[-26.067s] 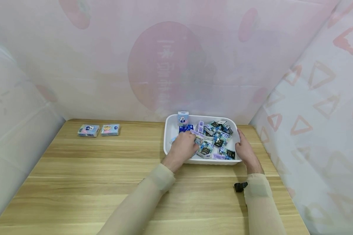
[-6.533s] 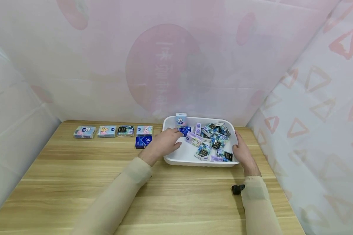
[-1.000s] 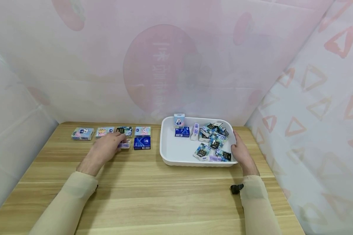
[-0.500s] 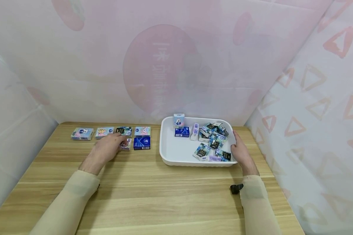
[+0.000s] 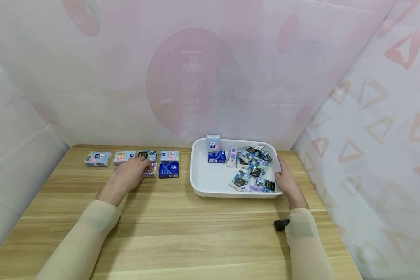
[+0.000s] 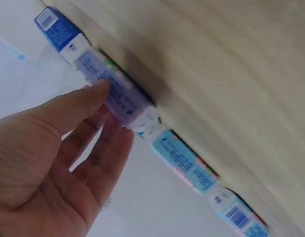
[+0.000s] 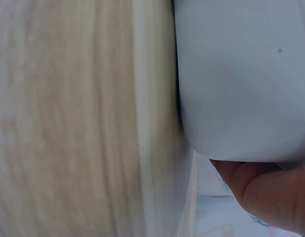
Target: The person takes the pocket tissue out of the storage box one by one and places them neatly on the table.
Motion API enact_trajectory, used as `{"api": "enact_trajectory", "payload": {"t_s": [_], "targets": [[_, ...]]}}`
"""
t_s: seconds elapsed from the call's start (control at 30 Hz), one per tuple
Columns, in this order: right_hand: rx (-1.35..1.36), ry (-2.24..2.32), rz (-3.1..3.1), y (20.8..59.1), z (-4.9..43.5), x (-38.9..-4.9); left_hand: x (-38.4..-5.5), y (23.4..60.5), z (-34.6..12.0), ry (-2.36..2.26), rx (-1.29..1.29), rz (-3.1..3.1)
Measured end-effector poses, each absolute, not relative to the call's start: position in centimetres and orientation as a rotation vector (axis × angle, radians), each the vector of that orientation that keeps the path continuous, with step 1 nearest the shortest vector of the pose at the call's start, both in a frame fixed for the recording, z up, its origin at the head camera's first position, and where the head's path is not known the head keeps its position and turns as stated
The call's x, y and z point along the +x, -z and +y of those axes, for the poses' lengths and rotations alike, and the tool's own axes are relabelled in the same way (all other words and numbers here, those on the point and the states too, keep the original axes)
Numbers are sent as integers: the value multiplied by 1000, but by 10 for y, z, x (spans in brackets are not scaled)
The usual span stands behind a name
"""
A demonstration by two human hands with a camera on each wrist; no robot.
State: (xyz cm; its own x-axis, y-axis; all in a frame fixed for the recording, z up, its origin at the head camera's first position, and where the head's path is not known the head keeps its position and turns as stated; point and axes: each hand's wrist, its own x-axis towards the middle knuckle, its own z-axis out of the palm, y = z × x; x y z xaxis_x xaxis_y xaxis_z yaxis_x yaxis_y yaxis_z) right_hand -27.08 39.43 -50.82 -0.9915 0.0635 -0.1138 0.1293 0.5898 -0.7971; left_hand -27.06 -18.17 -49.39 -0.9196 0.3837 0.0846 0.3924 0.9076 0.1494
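The left hand (image 5: 127, 175) pinches the purple pack (image 6: 123, 96) between thumb and fingers. This pack is just left of the blue pack (image 5: 169, 170) and in front of the dark pack (image 5: 149, 156), on the table (image 5: 196, 237) or slightly above it. I would align its edge with the blue pack, then release gently, without pushing others. The right hand (image 5: 289, 182) touches the tray (image 5: 193, 173) at its end; whether it grips, I cannot tell

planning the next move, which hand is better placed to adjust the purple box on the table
Probably the left hand: it pinches the purple box beside the blue box. The right hand is farther off, holding the white tray.
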Motion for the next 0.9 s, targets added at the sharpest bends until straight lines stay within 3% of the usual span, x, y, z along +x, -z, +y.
{"api": "enact_trajectory", "payload": {"t_s": [0.9], "targets": [[160, 1361, 2727, 506, 394, -270, -265, 458, -86, 412, -743, -2913]]}}
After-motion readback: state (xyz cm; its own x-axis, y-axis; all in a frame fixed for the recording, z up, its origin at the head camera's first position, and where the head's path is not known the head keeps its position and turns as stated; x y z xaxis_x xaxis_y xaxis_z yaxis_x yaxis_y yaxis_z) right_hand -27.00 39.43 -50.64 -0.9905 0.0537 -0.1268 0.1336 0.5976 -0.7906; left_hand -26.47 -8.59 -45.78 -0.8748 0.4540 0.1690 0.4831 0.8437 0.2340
